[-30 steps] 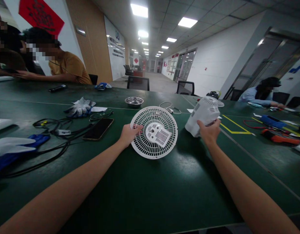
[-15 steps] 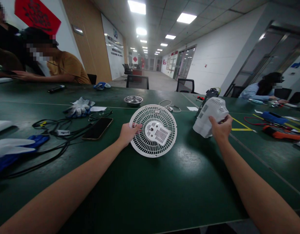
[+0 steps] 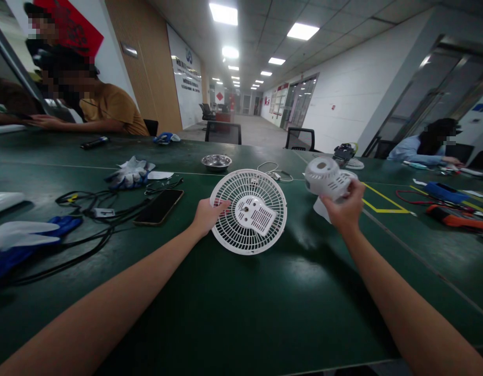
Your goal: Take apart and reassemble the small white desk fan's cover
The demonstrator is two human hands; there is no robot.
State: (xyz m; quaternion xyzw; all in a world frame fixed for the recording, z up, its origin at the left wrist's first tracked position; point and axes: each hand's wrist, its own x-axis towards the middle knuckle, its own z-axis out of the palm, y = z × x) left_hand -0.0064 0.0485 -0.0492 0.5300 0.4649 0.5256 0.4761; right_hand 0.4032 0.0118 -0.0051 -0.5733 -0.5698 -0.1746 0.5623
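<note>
My left hand [image 3: 205,217] is closed on the left rim of a round white fan grille [image 3: 256,215], thumb over its spokes. The grille is tilted up toward me, showing a slotted plate at its middle. To the right, my right hand [image 3: 346,207] grips a white plastic fan housing [image 3: 324,176] with vent slots and a rounded end. The housing is held above the green table [image 3: 241,308], apart from the grille. My right fingertips are partly hidden behind it.
A metal bowl [image 3: 216,162] and a white cable [image 3: 278,173] lie beyond the grille. Leftward are a phone [image 3: 159,207], black cables [image 3: 104,230] and work gloves [image 3: 129,173]. An orange-and-black tool [image 3: 457,216] lies right. Other people sit across the table.
My right hand has turned the fan housing so its rounded end now faces up and toward me, and moved it slightly left. My left hand and the grille have hardly moved.
</note>
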